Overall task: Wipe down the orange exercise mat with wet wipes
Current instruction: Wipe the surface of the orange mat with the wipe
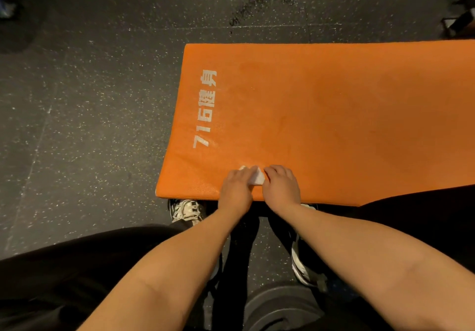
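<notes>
The orange mat (334,115) lay on the speckled floor (90,99), with open surface ahead and to the right. At its near edge the left hand (235,187) curled over a wet wipe (257,178). The right hand (281,184), fingers bent, touched the wipe's side, but its grip could not be told.

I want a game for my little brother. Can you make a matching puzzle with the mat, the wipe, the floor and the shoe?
Things:
1 mat
2 wet wipe
3 floor
4 shoe

Clues:
A dark with pale specks
B between left hand and right hand
C orange
D peeking out from under the mat's near edge

Pairs: 1-C, 2-B, 3-A, 4-D.
</notes>
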A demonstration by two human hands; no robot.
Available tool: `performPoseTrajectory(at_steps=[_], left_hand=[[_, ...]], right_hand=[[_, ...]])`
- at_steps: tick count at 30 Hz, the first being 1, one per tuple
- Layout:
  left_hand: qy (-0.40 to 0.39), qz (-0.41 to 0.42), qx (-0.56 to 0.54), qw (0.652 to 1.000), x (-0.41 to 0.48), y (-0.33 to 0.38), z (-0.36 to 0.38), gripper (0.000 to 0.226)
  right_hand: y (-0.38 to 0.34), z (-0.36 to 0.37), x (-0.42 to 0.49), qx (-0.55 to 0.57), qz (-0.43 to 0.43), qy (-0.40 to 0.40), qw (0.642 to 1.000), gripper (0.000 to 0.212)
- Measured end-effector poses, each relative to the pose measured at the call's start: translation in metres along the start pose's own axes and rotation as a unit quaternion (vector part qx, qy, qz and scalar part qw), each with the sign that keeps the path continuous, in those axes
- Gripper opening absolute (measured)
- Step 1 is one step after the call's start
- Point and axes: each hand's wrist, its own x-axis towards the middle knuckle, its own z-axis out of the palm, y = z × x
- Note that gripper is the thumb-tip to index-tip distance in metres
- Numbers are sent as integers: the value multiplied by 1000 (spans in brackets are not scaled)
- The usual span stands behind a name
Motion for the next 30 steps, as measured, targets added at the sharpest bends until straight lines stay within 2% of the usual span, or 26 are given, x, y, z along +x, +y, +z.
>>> performPoseTrajectory(at_steps=[3, 7, 10, 15, 17, 20, 22, 24, 27, 30], left_hand=[[-31, 49, 99, 993, 8, -8, 2, 47], [-17, -63, 142, 988, 18, -31, -17, 60], [-5, -97, 112, 989, 16, -27, -16, 55], [-37, 11, 39, 998, -6, -3, 14, 56], [-49, -8, -21, 999, -5, -3, 10, 58], [-43, -37, -84, 995, 0, -12, -6, 50], [11, -38, -53, 998, -1, -20, -14, 45], [48, -66, -15, 997, -3, -29, -20, 46], [25, -75, -9, 997, -7, -44, -24, 46], [-21, -70, -19, 997, -13, -53, -26, 56]], right_hand=[[3, 1, -2, 39, 25, 8, 999, 44], [2, 3, -5, 29, 26, -7, 999, 43], [0, 1, -2, 23, 28, -3, 999, 43], [-2, -4, 3, 97, 77, -3, 992, 49], [-1, -4, 0, 108, 76, 7, 991, 50], [-2, -3, -6, 102, 43, 25, 994, 48], [-10, -2, -6, 93, -10, 11, 996, 46], [-23, 4, -2, 69, -87, -37, 993, 46], [-37, 17, 3, 5, -174, -103, 979, 47], [-26, 16, 5, -52, -180, -83, 979, 53]])
